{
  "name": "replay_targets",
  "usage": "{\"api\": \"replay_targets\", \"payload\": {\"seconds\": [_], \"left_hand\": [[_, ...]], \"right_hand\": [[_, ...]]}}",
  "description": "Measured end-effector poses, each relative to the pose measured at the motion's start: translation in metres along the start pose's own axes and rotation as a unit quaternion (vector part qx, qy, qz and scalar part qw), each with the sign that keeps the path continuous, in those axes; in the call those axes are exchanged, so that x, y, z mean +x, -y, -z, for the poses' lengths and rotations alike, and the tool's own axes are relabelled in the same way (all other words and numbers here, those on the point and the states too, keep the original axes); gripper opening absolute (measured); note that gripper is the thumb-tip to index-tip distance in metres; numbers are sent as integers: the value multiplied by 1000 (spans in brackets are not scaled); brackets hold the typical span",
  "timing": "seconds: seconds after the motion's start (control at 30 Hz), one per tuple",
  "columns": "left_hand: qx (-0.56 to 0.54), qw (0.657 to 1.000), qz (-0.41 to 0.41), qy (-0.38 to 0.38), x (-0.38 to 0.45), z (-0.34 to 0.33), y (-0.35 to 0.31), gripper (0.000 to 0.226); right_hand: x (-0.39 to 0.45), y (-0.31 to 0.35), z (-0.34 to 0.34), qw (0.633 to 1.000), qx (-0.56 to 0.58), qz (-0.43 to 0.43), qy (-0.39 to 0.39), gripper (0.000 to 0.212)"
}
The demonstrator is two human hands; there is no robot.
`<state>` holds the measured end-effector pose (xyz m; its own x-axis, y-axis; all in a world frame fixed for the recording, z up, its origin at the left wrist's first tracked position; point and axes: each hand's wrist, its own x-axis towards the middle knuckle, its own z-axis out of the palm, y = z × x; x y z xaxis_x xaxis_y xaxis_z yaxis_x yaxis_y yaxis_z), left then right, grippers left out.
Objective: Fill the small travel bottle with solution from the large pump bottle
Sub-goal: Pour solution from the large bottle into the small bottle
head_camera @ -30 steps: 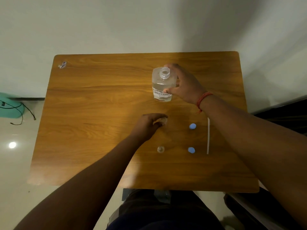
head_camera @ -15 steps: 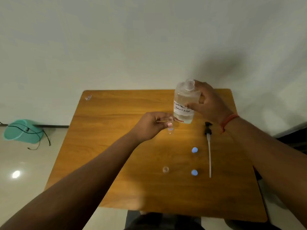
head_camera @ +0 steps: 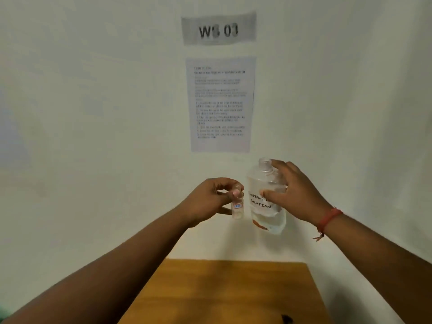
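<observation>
We pinch the small travel bottle (head_camera: 237, 208) by its neck in our left hand (head_camera: 211, 199); our right hand (head_camera: 295, 193) grips the large bottle (head_camera: 266, 197), uncapped and upright, just beside it, both above the table (head_camera: 224, 291).

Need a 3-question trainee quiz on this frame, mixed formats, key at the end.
1. True or false: the large bottle stands on the table.
2. Which hand holds the small bottle? A) left B) right
3. Fill in: the large bottle's neck is ____ (capped/open).

Key:
1. False; the right hand holds it up in front of the wall.
2. A; the left hand pinches it near the top.
3. Open.
</observation>
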<state>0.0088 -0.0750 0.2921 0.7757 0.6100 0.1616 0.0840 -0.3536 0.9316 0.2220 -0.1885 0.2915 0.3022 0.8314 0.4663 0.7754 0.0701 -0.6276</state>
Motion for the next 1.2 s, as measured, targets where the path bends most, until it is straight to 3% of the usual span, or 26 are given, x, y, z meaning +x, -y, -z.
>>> {"api": "replay_targets", "payload": {"seconds": [0.23, 0.63, 0.9, 1.07, 1.2], "left_hand": [[0, 999, -47, -9, 30, 36, -95, 19], [5, 996, -84, -10, 57, 75, -185, 21], [2, 996, -88, -11, 59, 84, -200, 21], [0, 996, -88, -10, 58, 87, -201, 19], [2, 996, -90, -11, 57, 87, -199, 19]], "right_hand": [[55, 66, 68, 999, -22, 39, -19, 64], [112, 128, 139, 992, 122, 35, 1, 50], [121, 146, 148, 997, -33, 70, -5, 61], [124, 157, 145, 975, -188, 114, -11, 69], [125, 166, 142, 957, -250, 145, -9, 68]]}}
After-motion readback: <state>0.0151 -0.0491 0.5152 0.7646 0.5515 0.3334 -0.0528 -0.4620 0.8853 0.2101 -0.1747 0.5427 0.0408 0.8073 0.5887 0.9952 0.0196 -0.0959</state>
